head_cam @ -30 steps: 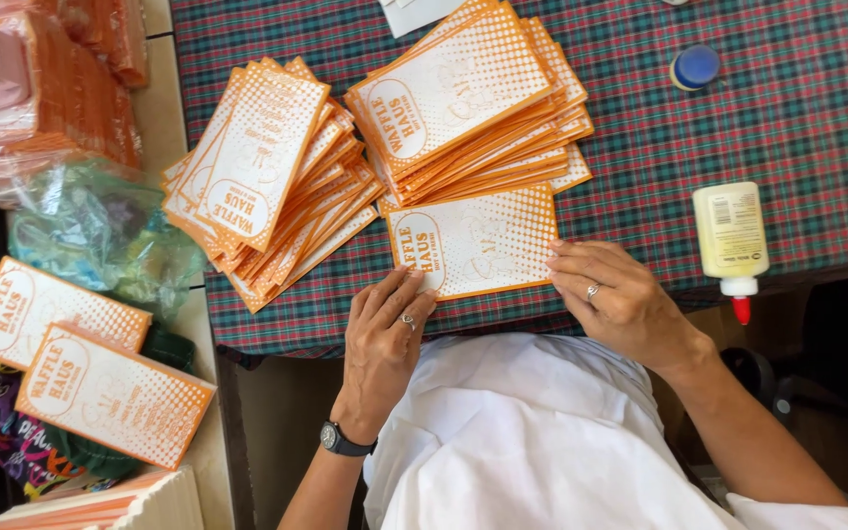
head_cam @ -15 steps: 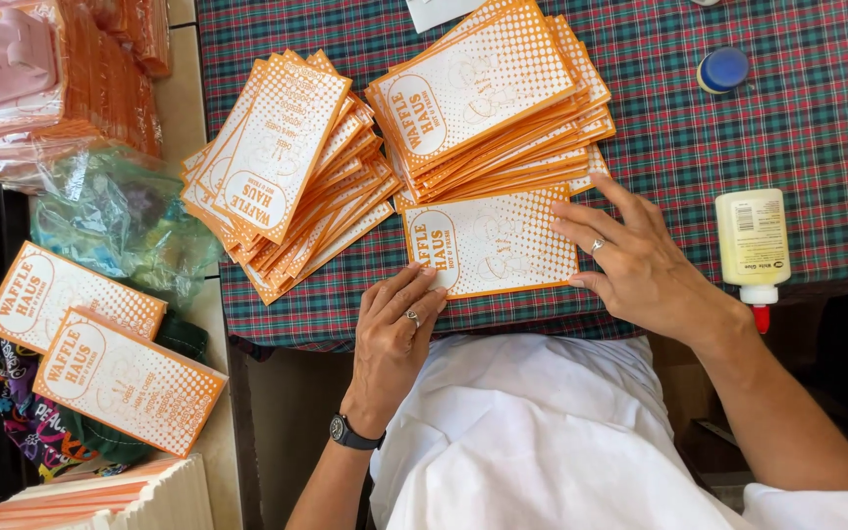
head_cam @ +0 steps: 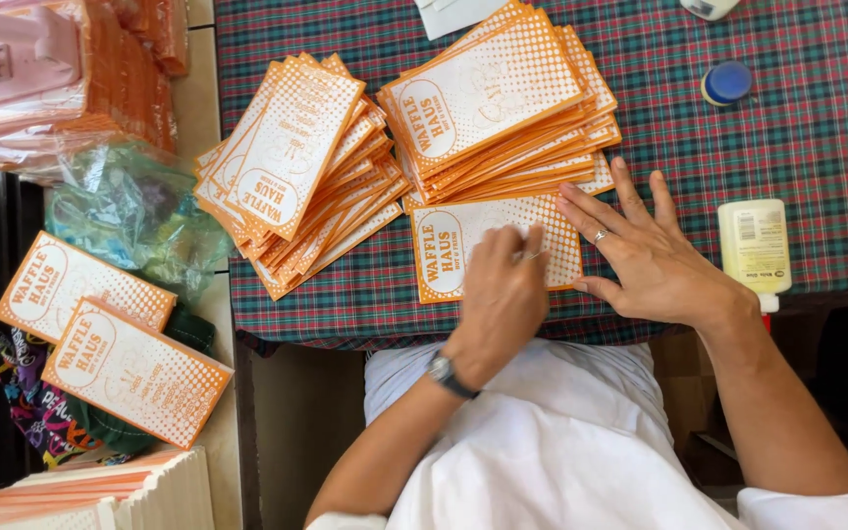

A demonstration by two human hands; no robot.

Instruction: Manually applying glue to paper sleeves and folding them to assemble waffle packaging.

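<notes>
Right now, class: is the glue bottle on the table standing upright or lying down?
Lying down. The glue bottle rests flat on the checked tablecloth, its red tip pointing over the table's near edge.

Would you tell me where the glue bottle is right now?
In the head view, the pale glue bottle lies at the table's near right edge, just right of the right hand.
</notes>
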